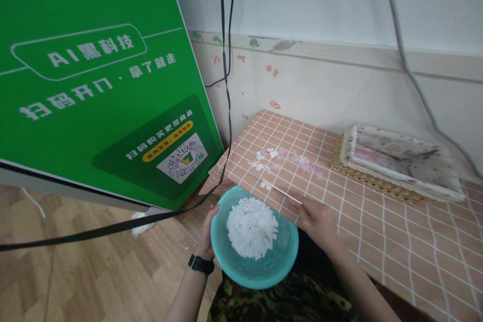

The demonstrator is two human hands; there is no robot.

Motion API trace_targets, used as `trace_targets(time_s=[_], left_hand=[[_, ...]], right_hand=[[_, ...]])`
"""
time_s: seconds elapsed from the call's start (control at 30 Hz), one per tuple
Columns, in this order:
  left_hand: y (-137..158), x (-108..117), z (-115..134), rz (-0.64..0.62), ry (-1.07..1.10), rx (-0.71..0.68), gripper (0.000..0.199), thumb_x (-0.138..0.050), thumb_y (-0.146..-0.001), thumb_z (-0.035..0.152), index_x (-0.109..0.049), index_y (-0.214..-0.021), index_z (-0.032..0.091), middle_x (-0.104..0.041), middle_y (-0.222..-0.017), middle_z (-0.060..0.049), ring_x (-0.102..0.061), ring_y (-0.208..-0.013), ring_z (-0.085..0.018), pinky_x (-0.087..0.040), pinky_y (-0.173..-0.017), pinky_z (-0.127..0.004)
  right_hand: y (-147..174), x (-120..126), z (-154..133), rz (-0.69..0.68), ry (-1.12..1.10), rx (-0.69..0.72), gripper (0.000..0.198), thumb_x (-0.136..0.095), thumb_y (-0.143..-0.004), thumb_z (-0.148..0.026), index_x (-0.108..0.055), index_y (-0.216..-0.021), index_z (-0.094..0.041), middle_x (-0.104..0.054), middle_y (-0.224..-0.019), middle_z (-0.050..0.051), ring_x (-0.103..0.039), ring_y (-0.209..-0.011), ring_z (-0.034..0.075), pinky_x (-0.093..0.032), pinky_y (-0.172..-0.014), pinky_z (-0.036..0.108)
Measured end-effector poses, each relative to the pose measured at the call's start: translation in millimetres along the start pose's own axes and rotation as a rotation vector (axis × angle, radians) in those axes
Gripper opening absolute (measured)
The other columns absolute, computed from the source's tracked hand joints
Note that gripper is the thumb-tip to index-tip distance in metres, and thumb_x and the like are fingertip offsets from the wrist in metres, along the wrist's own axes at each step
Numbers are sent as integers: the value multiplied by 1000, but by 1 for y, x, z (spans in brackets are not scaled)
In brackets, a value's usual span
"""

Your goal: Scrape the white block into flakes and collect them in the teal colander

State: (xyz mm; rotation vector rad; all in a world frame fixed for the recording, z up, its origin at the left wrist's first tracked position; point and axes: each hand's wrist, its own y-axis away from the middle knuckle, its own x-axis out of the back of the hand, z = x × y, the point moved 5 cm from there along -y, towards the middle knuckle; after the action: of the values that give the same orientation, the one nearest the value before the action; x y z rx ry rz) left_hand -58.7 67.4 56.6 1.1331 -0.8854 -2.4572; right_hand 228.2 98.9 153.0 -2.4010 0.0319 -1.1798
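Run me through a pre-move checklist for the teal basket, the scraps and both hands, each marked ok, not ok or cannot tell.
1. Left hand gripping the rim of the teal basket: ok.
2. White scraps gathered inside that basket: ok.
3. Right hand holding the thin white strip: ok.
4. Checked tablecloth free of scraps: not ok; loose pieces lie near pinkish smears.
5. Lined wicker basket apart from both hands: ok.
6. Teal basket touching the table edge: cannot tell.

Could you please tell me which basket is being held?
The round turquoise basket, holding white pieces: the left hand grips its side, while the lined wicker basket sits on the table.
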Motion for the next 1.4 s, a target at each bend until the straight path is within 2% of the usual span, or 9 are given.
trace_targets(time_s=[0.1,0.23,0.47,0.6,0.73,0.87,1.03,1.23,1.4], left_hand=[[0,-1,1,-29,1,0,17,-66,-71,27,-68,-81,14,-72,-71,-2,-64,-60,-15,-51,-63,-27],[1,-1,3,-37,-5,6,17,-64,-73,28,-68,-81,13,-72,-71,-3,-64,-62,-15,-51,-67,-26],[0,3,2,-65,-17,-4,18,-63,-74,28,-69,-84,13,-72,-73,-4,-65,-62,-16,-51,-67,-28],[1,2,3,-42,-2,-11,14,-64,-73,25,-68,-81,13,-72,-72,-3,-65,-62,-16,-51,-65,-27],[4,-1,3,-30,9,26,12,-65,-72,24,-68,-76,14,-71,-67,-3,-65,-60,-17,-51,-63,-28],[5,0,3,0,-2,10,11,-65,-72,24,-69,-76,15,-71,-65,-2,-64,-58,-17,-51,-62,-29],[6,0,3,-4,-3,3,12,-65,-73,23,-69,-80,15,-73,-75,-4,-66,-69,-19,-51,-72,-30],[0,10,-4,-8,-9,77,16,-64,-74,28,-68,-80,13,-72,-68,-4,-64,-59,-17,-52,-62,-29],[-5,14,-6,-53,6,71,21,-64,-74,30,-68,-88,15,-73,-77,-6,-66,-69,-21,-53,-71,-36]], right_hand=[[-4,-8,-16,-103,-108,58,29,-43,-88,-20,-64,-109,-22,-70,-97,5,-66,-84,18,-51,-74,29],[-4,-10,-26,-216,-234,27,26,-45,-89,-25,-67,-102,-24,-71,-90,3,-66,-78,16,-50,-71,27],[-22,23,31,80,-2,-285,37,-48,-85,-45,-67,-70,-17,-57,-52,1,-49,-46,13,-35,-47,25],[-42,31,57,105,84,-332,43,-46,-84,-49,-62,-62,-16,-48,-45,-1,-42,-42,11,-28,-46,25],[-55,32,64,123,133,-369,42,-46,-84,-48,-64,-64,-15,-50,-47,0,-42,-43,12,-27,-47,25],[-65,27,62,113,140,-348,41,-44,-84,-47,-64,-64,-16,-56,-53,3,-46,-47,13,-29,-50,26],[-76,23,62,56,93,-296,41,-43,-84,-46,-63,-64,-17,-57,-55,3,-50,-51,14,-31,-52,26],[-81,26,72,-33,34,-256,44,-45,-83,-50,-61,-60,-16,-53,-50,1,-46,-46,12,-29,-48,25],[-85,21,72,-63,9,-213,45,-44,-84,-49,-59,-57,-16,-52,-49,0,-45,-47,12,-31,-49,25]])
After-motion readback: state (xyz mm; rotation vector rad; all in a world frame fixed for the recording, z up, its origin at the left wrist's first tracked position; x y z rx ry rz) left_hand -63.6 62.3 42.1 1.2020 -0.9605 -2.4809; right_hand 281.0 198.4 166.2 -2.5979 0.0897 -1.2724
